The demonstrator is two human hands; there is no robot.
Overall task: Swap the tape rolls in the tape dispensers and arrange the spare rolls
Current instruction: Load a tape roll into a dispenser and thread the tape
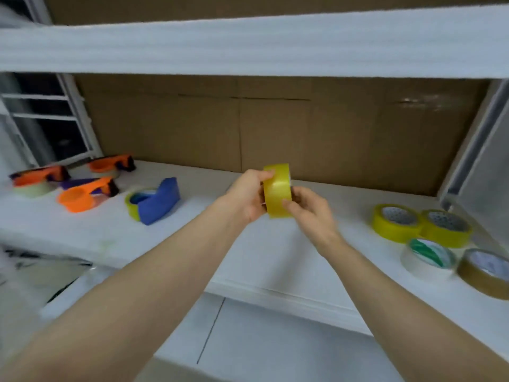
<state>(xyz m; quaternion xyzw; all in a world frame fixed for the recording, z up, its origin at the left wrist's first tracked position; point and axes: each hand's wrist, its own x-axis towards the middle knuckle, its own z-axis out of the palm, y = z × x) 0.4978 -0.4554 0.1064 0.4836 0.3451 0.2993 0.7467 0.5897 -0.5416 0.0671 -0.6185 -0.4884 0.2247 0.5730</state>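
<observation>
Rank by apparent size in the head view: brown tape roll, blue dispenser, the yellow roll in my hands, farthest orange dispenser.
1. Brown tape roll, though nearest the camera and cropped by the frame.
2. Blue dispenser and held yellow roll, too alike to rank.
3. Farthest orange dispenser.

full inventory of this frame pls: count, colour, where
held tape roll: 1, yellow, centre, upright in mid-air
yellow spare rolls: 2, yellow, flat side by side on the right
white spare roll: 1, whitish, green print on core, in front of the yellow pair
brown spare roll: 1, brown, far right
orange dispensers: 3, orange with dark parts, far left
blue dispenser: 1, blue, left of centre, yellow roll in it
worktop: 1, white, under everything
cardboard: brown, back wall
foam shelf: 1, white, overhead
left hand: 1, grips the held roll's left side
right hand: 1, fingers on the roll's right side
</observation>
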